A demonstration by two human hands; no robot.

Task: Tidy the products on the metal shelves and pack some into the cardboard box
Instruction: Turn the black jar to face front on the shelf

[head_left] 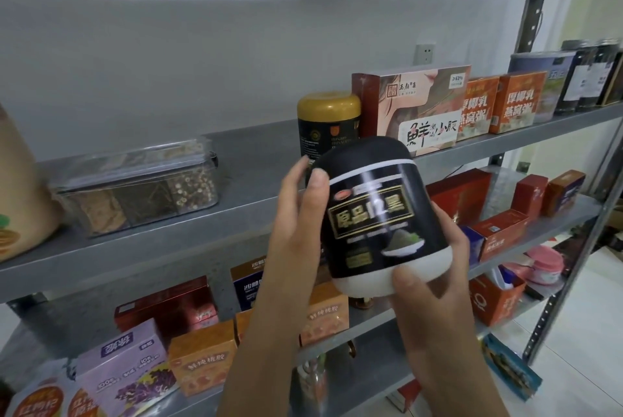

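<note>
I hold a black jar point(377, 211) with a black lid, gold-framed label and white base in front of the metal shelves point(236, 160), tilted to the left. My left hand point(300, 221) grips its left side near the lid. My right hand point(435, 268) cups the white base from below and behind, thumb on the front. Just behind the jar, a black jar with a gold lid point(327, 120) stands on the upper shelf. No cardboard packing box is in view.
On the upper shelf sit a clear plastic box point(141, 187) of dried goods, a beige bag point(20, 187), a pink-and-red carton point(418, 110), orange boxes point(515, 103) and dark tins point(586, 79). Lower shelves hold red, orange and purple boxes point(128, 369). A shelf upright point(580, 278) stands at right.
</note>
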